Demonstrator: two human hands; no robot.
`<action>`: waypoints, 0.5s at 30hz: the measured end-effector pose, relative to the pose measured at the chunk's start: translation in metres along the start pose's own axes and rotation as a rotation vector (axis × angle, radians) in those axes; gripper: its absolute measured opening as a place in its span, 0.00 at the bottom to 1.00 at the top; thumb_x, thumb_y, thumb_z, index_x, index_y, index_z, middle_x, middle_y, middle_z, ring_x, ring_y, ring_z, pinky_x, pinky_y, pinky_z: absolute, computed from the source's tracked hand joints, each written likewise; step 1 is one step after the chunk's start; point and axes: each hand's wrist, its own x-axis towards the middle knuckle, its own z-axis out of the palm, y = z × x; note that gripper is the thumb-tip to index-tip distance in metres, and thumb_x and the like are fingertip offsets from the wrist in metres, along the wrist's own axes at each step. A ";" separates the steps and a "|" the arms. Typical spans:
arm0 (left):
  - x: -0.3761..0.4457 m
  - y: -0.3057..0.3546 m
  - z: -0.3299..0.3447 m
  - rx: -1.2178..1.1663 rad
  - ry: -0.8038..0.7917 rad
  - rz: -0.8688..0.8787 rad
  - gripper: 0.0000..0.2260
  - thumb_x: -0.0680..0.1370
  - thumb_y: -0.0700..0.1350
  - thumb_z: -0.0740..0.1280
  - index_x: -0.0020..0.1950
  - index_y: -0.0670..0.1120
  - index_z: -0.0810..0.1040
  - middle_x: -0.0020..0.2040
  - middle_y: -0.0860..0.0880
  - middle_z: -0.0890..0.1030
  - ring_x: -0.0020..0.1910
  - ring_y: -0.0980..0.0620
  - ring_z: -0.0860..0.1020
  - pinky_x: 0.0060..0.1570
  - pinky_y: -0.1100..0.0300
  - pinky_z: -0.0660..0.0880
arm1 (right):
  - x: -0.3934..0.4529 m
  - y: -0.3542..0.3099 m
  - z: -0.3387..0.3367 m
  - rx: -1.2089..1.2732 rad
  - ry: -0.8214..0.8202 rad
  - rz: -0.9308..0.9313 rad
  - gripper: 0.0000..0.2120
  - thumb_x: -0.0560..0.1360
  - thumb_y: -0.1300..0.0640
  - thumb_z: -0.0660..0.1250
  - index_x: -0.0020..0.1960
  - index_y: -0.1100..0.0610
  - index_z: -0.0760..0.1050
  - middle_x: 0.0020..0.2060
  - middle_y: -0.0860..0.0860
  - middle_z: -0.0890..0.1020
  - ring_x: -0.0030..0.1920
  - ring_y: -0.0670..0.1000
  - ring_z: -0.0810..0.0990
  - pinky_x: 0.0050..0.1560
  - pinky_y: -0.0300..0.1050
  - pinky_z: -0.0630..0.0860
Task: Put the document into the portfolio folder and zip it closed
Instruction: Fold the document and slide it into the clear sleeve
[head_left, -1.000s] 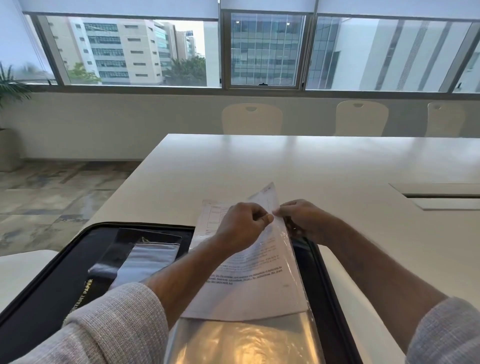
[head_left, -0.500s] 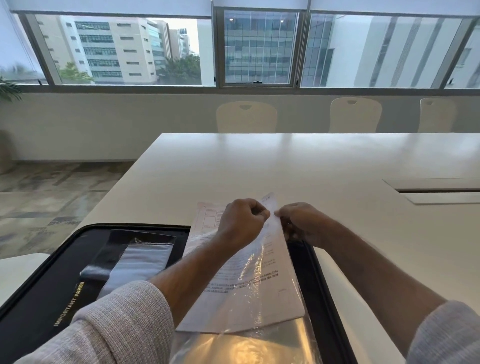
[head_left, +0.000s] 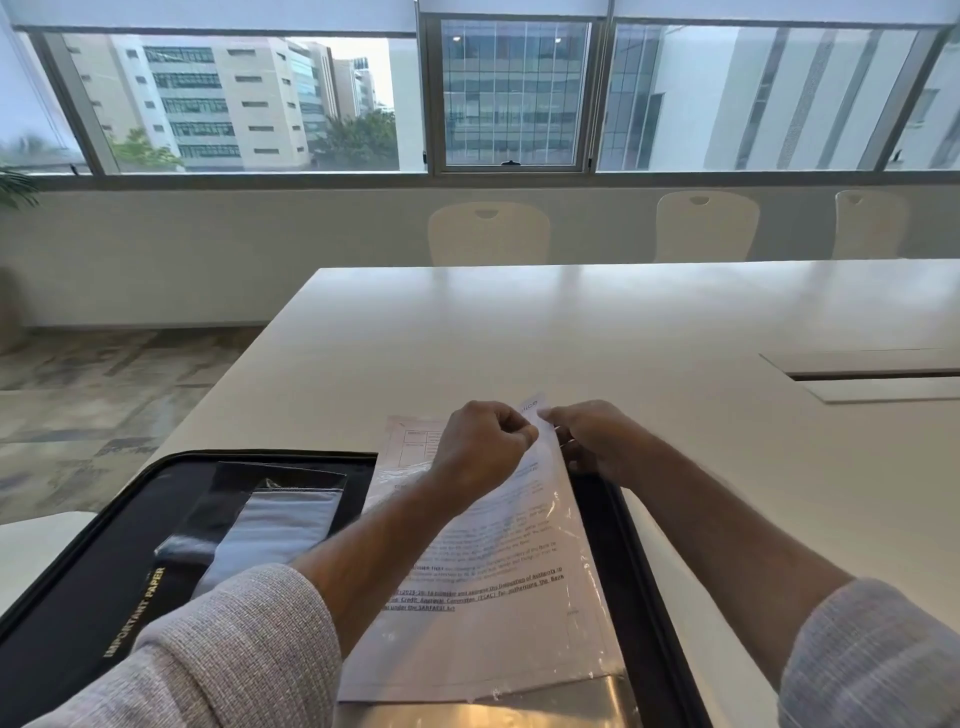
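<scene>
Both hands, left hand (head_left: 483, 441) and right hand (head_left: 592, 436), pinch document (head_left: 498, 597) top edge; thin, floppy, slippery in plastic sleeve (head_left: 587, 613); support corners.

Wide bare table (head_left: 597, 332) ahead of me and out to the right, easy passage there. Near edge is crowded: open portfolio folder (head_left: 93, 571) fills the left, document (head_left: 498, 582) in its clear sleeve covers the middle. Cable hatch (head_left: 878, 374) breaks the surface far right; chairs (head_left: 488, 234) line the far edge.
</scene>
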 end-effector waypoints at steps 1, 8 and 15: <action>0.000 0.000 -0.001 0.002 0.009 -0.004 0.09 0.76 0.48 0.72 0.35 0.52 0.82 0.35 0.57 0.82 0.36 0.58 0.80 0.35 0.65 0.74 | 0.001 -0.001 0.002 -0.013 0.016 -0.019 0.10 0.77 0.57 0.66 0.46 0.65 0.79 0.35 0.58 0.83 0.35 0.57 0.82 0.42 0.51 0.77; 0.004 -0.003 -0.009 0.004 0.058 -0.017 0.07 0.75 0.47 0.72 0.37 0.50 0.84 0.36 0.57 0.83 0.37 0.60 0.80 0.37 0.63 0.74 | -0.005 -0.009 -0.011 -0.121 -0.289 -0.014 0.05 0.72 0.64 0.64 0.40 0.64 0.77 0.29 0.60 0.76 0.27 0.55 0.75 0.30 0.46 0.66; 0.004 0.002 -0.003 0.015 0.043 0.013 0.06 0.76 0.48 0.72 0.40 0.50 0.85 0.34 0.57 0.82 0.34 0.58 0.79 0.30 0.66 0.69 | -0.005 -0.005 -0.007 -0.046 -0.123 -0.066 0.07 0.74 0.63 0.65 0.51 0.65 0.77 0.37 0.58 0.81 0.28 0.54 0.77 0.30 0.47 0.68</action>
